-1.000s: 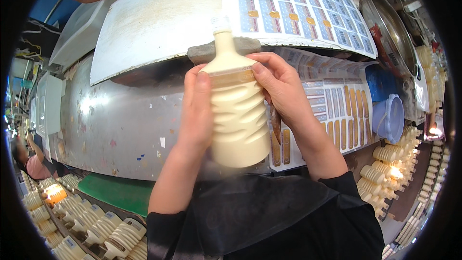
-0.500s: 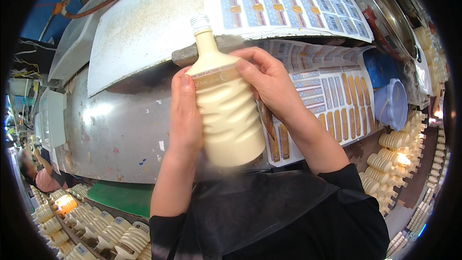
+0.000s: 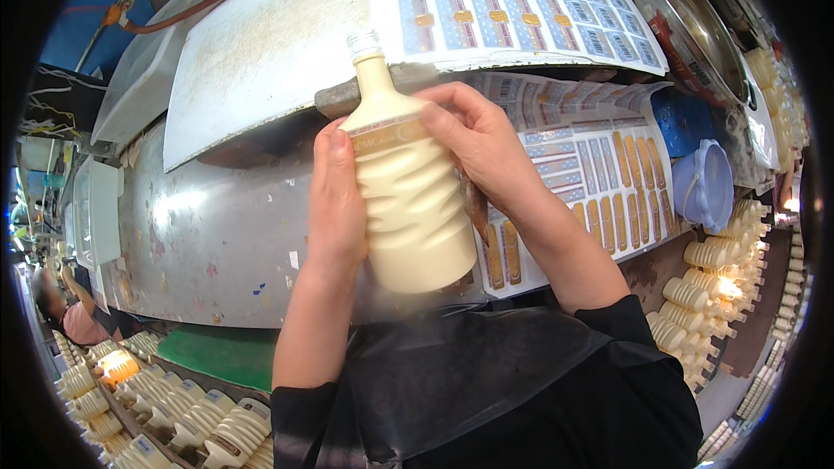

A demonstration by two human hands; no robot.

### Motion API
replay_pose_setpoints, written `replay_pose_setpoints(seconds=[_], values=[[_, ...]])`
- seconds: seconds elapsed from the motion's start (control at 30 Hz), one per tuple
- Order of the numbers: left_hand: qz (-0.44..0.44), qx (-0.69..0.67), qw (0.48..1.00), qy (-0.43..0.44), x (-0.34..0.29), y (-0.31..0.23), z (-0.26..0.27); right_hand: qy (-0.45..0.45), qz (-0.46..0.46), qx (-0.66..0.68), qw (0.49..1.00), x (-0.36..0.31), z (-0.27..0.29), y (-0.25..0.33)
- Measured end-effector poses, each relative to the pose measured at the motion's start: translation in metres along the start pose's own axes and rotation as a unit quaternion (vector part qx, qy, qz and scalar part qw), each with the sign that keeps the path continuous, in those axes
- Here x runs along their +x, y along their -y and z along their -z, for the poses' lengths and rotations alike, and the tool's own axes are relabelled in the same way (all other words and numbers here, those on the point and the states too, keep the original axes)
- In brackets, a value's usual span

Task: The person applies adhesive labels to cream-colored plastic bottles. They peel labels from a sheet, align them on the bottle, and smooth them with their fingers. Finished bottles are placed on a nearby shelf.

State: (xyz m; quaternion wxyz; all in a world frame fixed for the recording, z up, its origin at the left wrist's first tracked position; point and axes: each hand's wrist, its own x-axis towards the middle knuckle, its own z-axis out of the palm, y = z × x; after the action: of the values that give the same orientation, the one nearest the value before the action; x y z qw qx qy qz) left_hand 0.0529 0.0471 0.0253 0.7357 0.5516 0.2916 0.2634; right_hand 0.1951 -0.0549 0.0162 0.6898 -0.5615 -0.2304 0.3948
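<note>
While both hands (image 3: pixel 408 182) grip it, cream ribbed bottle (image 3: pixel 408 208) stands uncapped

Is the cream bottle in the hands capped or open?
Open: the cream bottle shows bare screw threads at its neck, no cap, held between left hand and right hand.

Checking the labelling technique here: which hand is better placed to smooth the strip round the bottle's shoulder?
Probably the right hand: its fingers lie on the strip at the cream bottle's shoulder. The left hand grips the side.
</note>
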Motion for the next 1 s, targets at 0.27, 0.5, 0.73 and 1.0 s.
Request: replay_pose_setpoints(seconds=[0.27,0.5,0.73,1.0], values=[[0.008,-0.006,1.0,-0.009,0.001,0.0,0.001,0.001,-0.037,-0.012,0.999,-0.001,0.001,0.009],[0.007,-0.02,1.0,-0.004,0.001,0.004,0.002,0.012,-0.038,-0.008,0.999,-0.001,0.003,0.011],[0.004,-0.024,1.0,0.0,0.001,0.004,0.003,0.004,-0.016,-0.026,1.0,0.0,0.002,0.004],[0.01,-0.024,1.0,-0.002,0.001,0.003,0.003,-0.008,-0.012,-0.018,1.0,0.003,0.001,-0.002]])
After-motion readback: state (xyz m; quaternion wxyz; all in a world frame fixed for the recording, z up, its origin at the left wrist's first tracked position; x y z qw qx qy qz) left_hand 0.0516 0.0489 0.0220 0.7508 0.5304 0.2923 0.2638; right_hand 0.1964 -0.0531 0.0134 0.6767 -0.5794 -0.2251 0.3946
